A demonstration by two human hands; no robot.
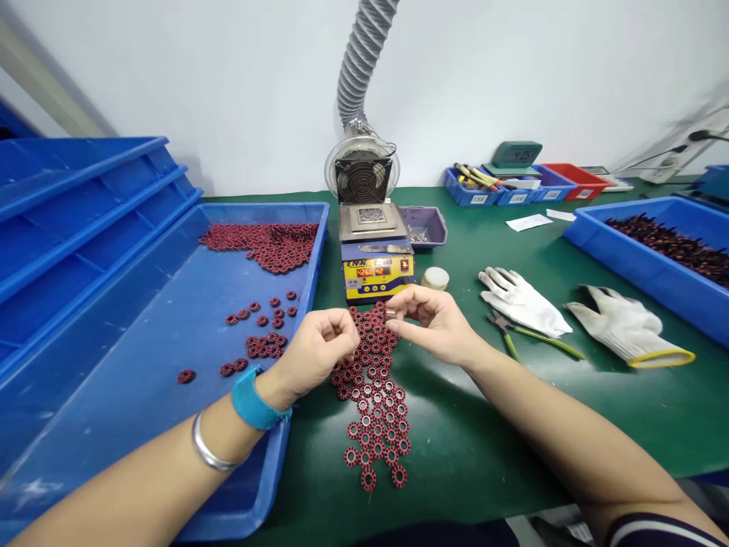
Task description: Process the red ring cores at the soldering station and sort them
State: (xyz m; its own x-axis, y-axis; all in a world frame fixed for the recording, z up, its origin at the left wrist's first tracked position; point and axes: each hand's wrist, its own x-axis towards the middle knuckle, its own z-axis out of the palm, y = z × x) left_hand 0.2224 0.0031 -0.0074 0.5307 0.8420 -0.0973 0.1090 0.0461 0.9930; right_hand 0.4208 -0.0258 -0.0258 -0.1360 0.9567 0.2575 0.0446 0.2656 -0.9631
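Observation:
My left hand (326, 343), with a blue wristband and a silver bangle on its arm, is curled closed above the left side of the red-and-black ring-shaped cores (377, 450). Whatever its fingers hold, if anything, is hidden. Across from it, my right hand (430, 323) has thumb and fingertips drawn together around a small bit too tiny to name. Both hands hover over the cores, which lie in a long patch on the green table in front of a yellow-and-blue heating unit (379, 275) with a lit red display.
A big blue tray (142, 304) at left holds more cores. To the right lie white gloves (521, 300) and green-handled pliers (506, 334). A round white-lidded jar (436, 278), a purple bin (433, 226) and a blue tray of dark parts (643, 251) stand farther off.

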